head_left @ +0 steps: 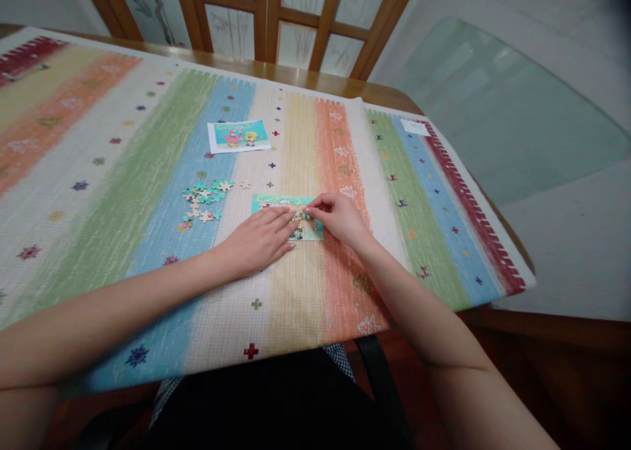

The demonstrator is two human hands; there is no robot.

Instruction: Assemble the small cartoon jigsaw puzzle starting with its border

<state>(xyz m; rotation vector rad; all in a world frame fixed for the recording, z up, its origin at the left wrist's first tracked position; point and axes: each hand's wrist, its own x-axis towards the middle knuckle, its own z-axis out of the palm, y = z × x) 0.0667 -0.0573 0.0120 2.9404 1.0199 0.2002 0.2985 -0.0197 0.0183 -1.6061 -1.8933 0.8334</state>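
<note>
A partly covered jigsaw puzzle (314, 228) with a teal and yellow cartoon picture lies flat before me on the table. My left hand (263, 236) rests on its left part, palm down with fingers stretched out. At the upper right of the puzzle, my right hand (338, 217) has thumb and forefinger pinched together against the surface. Whatever is between those fingertips is too small to make out. Left of the puzzle is a heap of loose puzzle pieces (202, 200), some teal, some pale side up. One pale piece (245, 184) lies apart from the heap.
Behind the pieces lies a reference picture (240, 136) of two cartoon figures. A small white paper (415, 128) sits near the right far edge. The striped tablecloth (296, 292) covers the wooden table, with glazed wooden doors (261, 16) beyond and a chair armrest (377, 378) below.
</note>
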